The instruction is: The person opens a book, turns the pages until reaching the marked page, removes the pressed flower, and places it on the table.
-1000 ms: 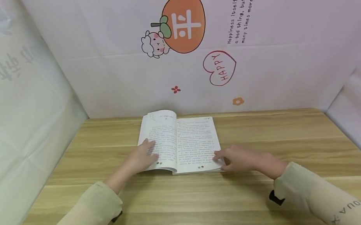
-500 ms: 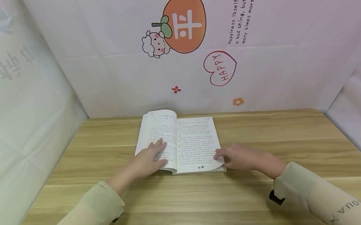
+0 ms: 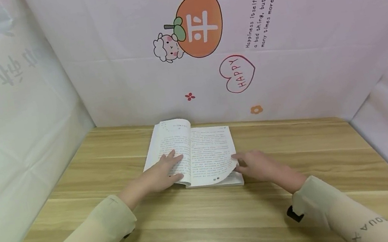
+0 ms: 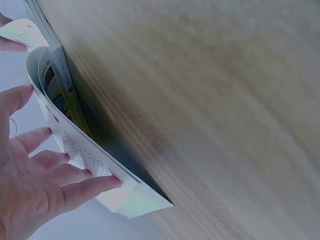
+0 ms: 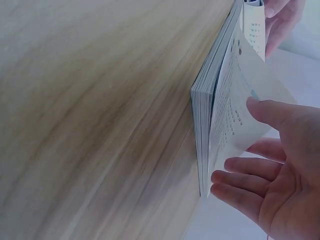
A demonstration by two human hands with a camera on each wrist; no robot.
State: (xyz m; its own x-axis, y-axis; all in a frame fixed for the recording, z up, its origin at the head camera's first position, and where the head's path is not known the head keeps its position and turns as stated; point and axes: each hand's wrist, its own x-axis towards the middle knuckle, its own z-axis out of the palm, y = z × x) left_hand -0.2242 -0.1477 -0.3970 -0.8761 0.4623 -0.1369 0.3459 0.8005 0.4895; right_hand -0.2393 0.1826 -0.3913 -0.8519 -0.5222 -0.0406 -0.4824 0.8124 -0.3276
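An open paperback book (image 3: pixel 208 146) lies on the wooden table, close to the back wall. My left hand (image 3: pixel 157 176) rests on the left page with fingers spread; in the left wrist view its straight fingertips press the printed paper, and that half of the book bows up near the spine. At the lower right corner, my right hand (image 3: pixel 259 165) pinches a single page (image 5: pixel 242 90) between thumb and index finger. That page curls up off the thick stack beneath, while the other fingers extend beside the book's edge.
The wooden table (image 3: pixel 195 226) stretches around the book on both sides and in front. A printed white backdrop (image 3: pixel 128 89) rises right behind it, with more white sheets at left and right.
My left hand has slid right across the left page toward the spine. My right hand has lifted the right page's lower corner, curling it up and inward and baring the stack below.
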